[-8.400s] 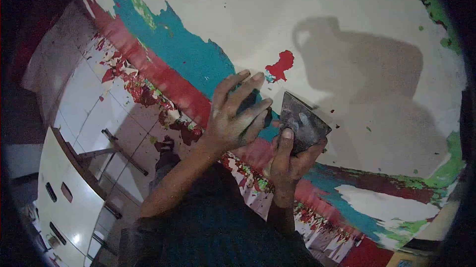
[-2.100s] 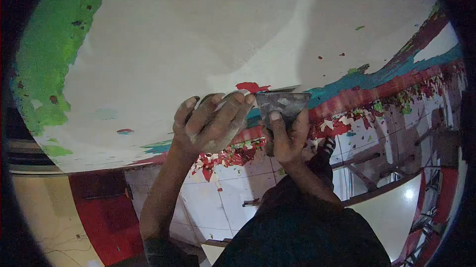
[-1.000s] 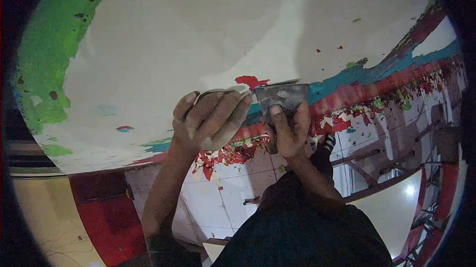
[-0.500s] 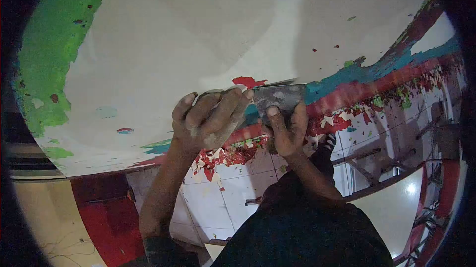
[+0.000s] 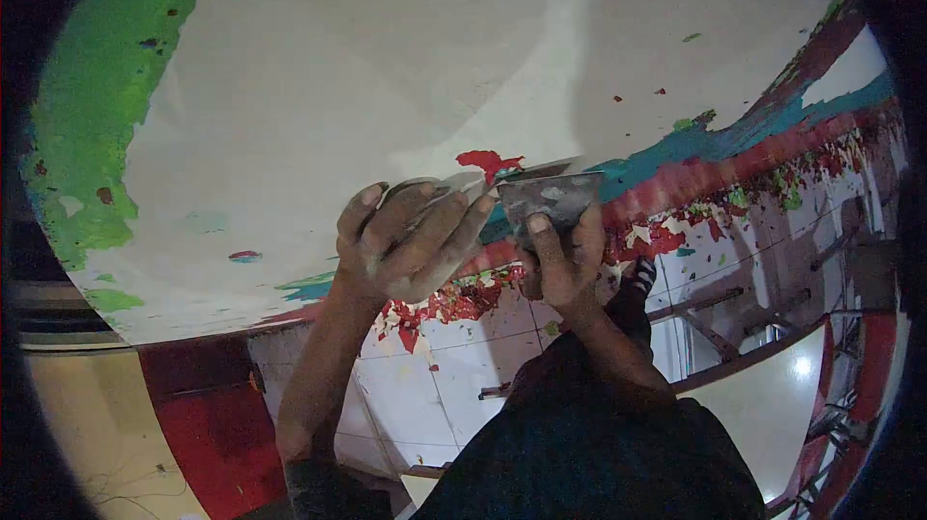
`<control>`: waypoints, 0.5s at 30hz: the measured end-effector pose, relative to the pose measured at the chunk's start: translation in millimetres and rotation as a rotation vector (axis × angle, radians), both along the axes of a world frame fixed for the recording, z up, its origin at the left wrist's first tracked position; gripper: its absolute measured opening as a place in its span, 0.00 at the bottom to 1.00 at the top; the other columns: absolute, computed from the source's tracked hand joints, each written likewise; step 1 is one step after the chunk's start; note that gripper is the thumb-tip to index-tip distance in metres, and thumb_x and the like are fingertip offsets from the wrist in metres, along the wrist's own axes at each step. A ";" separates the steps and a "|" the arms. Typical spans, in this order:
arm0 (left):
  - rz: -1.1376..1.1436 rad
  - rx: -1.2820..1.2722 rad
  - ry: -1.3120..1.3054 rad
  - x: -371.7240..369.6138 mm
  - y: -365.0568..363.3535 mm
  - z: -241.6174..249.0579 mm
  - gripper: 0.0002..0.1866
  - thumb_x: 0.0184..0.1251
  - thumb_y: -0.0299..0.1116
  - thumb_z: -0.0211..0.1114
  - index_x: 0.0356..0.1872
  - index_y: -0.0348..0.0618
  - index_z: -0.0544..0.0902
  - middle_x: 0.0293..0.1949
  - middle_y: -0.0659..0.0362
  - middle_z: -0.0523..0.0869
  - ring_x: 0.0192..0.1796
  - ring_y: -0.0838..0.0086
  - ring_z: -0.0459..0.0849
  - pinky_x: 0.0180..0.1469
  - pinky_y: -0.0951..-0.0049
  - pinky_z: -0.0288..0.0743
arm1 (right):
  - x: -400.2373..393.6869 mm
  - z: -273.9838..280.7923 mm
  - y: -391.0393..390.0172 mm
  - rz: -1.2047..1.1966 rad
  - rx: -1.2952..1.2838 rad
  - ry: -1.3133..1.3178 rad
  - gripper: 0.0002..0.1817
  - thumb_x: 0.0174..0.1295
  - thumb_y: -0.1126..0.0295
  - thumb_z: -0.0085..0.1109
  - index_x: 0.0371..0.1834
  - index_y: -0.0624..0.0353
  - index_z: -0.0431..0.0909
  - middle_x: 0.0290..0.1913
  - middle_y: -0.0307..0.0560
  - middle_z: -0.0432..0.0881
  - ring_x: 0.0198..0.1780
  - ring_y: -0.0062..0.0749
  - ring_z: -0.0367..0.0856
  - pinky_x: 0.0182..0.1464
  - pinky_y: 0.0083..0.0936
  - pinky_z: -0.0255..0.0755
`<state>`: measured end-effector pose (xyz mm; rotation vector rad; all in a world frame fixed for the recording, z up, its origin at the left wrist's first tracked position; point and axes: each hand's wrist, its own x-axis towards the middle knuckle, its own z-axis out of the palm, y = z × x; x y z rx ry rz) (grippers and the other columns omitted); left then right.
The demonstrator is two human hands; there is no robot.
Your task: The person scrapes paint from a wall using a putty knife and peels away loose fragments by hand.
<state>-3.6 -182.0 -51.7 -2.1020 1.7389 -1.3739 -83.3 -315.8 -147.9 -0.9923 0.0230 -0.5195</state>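
Observation:
A flat metal scraper [image 5: 548,199] with a dusty grey blade is gripped in my right hand [image 5: 565,264], the thumb laid along its face. Its straight top edge tilts slightly off the white wall [image 5: 386,66], casting a dark shadow there. To the left, my left hand [image 5: 410,245] rests against the wall with fingers stretched upward and gaps between them, dust on the skin. Just above the scraper's left corner, a red paint patch [image 5: 488,163] clings to the wall. Teal paint [image 5: 657,163] runs along the wall right of the blade.
Red and pale paint flakes [image 5: 449,306] litter the tiled floor [image 5: 410,394] along the wall's foot. Green paint [image 5: 92,114] covers the wall's left side. A striped sandal [image 5: 640,274] shows below my right hand. A white panel with a red edge [image 5: 763,414] lies at lower right.
The scraper has drawn slightly down and away from the wall, and the shadow behind its edge is wider. My left hand's fingers have spread a little.

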 end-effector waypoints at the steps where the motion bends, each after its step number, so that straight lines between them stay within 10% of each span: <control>1: -0.003 -0.006 0.006 0.4 1.0 -0.8 0.13 0.50 0.42 0.64 0.39 0.62 0.82 0.42 0.73 0.74 0.47 0.80 0.70 0.63 0.65 0.53 | -0.5 -2.2 0.8 0.015 0.021 0.004 0.16 0.61 0.72 0.47 0.50 0.64 0.59 0.39 0.45 0.73 0.35 0.22 0.72 0.37 0.19 0.69; 15: 0.108 -0.009 -0.092 1.8 -3.3 -5.4 0.18 0.48 0.40 0.66 0.44 0.63 0.80 0.43 0.74 0.74 0.44 0.83 0.70 0.64 0.67 0.47 | 2.6 12.0 6.4 0.056 0.117 0.083 0.17 0.60 0.71 0.48 0.50 0.64 0.59 0.38 0.45 0.73 0.32 0.22 0.74 0.33 0.18 0.71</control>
